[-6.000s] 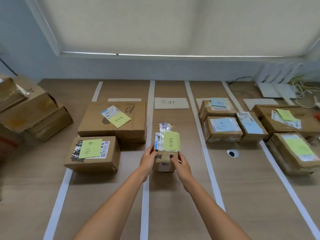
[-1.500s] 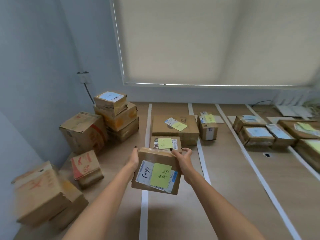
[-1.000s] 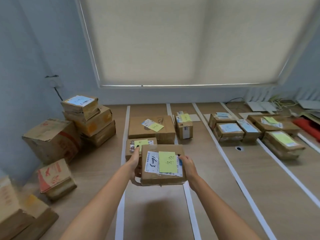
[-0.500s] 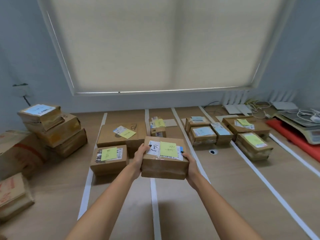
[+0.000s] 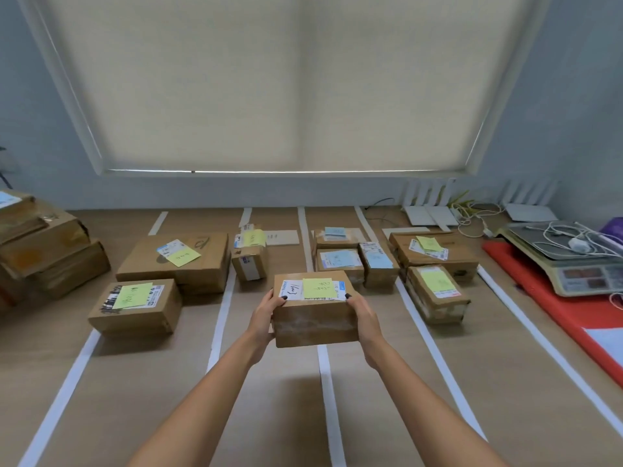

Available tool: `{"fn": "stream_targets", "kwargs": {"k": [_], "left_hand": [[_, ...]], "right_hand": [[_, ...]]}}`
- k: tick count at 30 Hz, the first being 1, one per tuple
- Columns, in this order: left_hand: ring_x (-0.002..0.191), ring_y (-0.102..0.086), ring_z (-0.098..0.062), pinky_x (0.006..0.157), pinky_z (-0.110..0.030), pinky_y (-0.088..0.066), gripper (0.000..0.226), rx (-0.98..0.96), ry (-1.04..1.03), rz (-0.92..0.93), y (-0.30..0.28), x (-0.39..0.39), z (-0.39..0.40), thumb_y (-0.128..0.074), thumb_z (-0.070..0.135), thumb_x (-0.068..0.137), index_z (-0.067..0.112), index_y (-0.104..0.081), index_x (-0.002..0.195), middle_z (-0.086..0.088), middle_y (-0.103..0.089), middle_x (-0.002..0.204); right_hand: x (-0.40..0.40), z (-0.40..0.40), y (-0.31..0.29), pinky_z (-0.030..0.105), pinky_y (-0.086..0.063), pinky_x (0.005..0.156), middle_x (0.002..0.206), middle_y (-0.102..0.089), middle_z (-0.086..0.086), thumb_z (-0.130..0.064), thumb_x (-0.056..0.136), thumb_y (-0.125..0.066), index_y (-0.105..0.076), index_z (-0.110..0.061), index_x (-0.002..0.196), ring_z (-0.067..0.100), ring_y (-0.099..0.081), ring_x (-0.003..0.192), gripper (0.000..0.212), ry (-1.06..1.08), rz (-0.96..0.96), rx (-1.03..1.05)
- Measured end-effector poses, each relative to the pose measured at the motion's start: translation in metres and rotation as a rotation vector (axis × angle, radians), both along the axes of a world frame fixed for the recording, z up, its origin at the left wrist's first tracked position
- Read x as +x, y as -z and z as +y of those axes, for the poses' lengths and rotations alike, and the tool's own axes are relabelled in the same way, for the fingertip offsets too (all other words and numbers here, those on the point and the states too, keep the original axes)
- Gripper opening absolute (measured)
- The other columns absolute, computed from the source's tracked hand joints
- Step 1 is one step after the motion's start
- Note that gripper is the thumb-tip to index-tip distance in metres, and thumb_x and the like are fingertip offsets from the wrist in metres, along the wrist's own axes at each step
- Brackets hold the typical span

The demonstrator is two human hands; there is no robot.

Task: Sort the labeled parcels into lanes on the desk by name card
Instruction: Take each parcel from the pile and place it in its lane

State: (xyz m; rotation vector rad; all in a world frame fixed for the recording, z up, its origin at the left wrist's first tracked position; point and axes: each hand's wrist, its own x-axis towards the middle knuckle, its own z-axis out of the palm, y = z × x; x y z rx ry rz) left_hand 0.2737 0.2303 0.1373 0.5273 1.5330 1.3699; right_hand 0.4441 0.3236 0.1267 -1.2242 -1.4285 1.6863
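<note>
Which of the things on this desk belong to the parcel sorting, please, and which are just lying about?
Part of the job:
held parcel, gripped by left hand and right hand
sorted parcels
white tape lanes
name card
unsorted stack

Just lying about:
scale
cables
red mat

Office mailroom: taped desk (image 5: 387, 382), parcels (image 5: 175, 261), weighing scale (image 5: 573, 264).

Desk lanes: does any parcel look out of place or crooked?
Mostly tidy. The small taped parcel in the second lane sits tight against its left tape line, its green note curling over the top. The parcel held in both hands hovers over a tape line, not yet in a lane.
</note>
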Motion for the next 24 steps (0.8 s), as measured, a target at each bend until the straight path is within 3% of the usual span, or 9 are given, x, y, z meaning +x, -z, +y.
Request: {"fn": "stream_targets", "kwargs": {"k": [3,8,13,16,19,24], "left_hand": [[0.105,-0.051,-0.015,0.083,-0.037,-0.041,0.045,-0.003,0.009,0.013,0.002,0.012,0.012,-0.043,0.031,0.097,0.034,-0.033,0.141,0.003,-0.055,0.120],[0.094,-0.055,-0.012,0.063,-0.030,-0.045,0.058,-0.010,0.051,0.076,0.002,0.027,0.038,-0.051,0.032,0.094,0.037,-0.022,0.144,0.012,-0.055,0.105],[0.094,-0.056,-0.012,0.062,-0.029,-0.046,0.063,0.029,0.021,0.068,0.008,0.054,0.060,-0.056,0.030,0.091,0.038,-0.023,0.144,0.002,-0.052,0.124],[0.094,-0.053,-0.010,0.061,-0.029,-0.045,0.065,0.039,0.011,0.085,0.006,0.072,0.071,-0.059,0.031,0.089,0.038,-0.024,0.144,0.003,-0.044,0.135],[0.107,-0.050,-0.018,0.062,-0.028,-0.046,0.070,0.054,0.010,0.115,0.003,0.092,0.095,-0.063,0.031,0.087,0.037,-0.023,0.145,0.003,-0.039,0.142],[0.115,-0.049,-0.022,0.070,-0.028,-0.049,0.071,0.061,-0.041,0.130,0.009,0.152,0.148,-0.064,0.026,0.087,0.035,-0.024,0.145,-0.002,-0.040,0.141]], "right_hand": [[0.013,0.009,0.000,0.017,-0.045,0.065,0.117,-0.062,0.000,-0.034,0.096,-0.042,-0.049,-0.030,0.131,0.011,-0.059,0.100,0.036,0.008,-0.014,0.003],[0.033,0.022,-0.001,0.015,-0.044,0.064,0.119,-0.057,-0.002,-0.030,0.095,-0.049,-0.038,-0.028,0.140,0.006,-0.055,0.098,0.046,0.050,-0.036,0.032],[0.056,0.045,0.001,0.013,-0.043,0.062,0.104,-0.054,-0.014,-0.030,0.093,-0.053,-0.034,-0.029,0.142,0.002,-0.053,0.093,0.052,0.071,-0.055,0.070],[0.072,0.063,0.000,0.012,-0.042,0.061,0.115,-0.054,-0.008,-0.030,0.091,-0.056,-0.035,-0.031,0.141,0.002,-0.053,0.093,0.054,0.079,-0.059,0.089],[0.092,0.093,0.000,0.014,-0.043,0.063,0.116,-0.054,-0.006,-0.027,0.088,-0.062,-0.037,-0.030,0.139,0.001,-0.053,0.094,0.057,0.096,-0.031,0.126],[0.147,0.151,0.010,0.024,-0.049,0.075,0.124,-0.054,0.001,-0.021,0.084,-0.065,-0.040,-0.026,0.135,0.013,-0.056,0.103,0.056,0.076,0.038,0.144]]}}
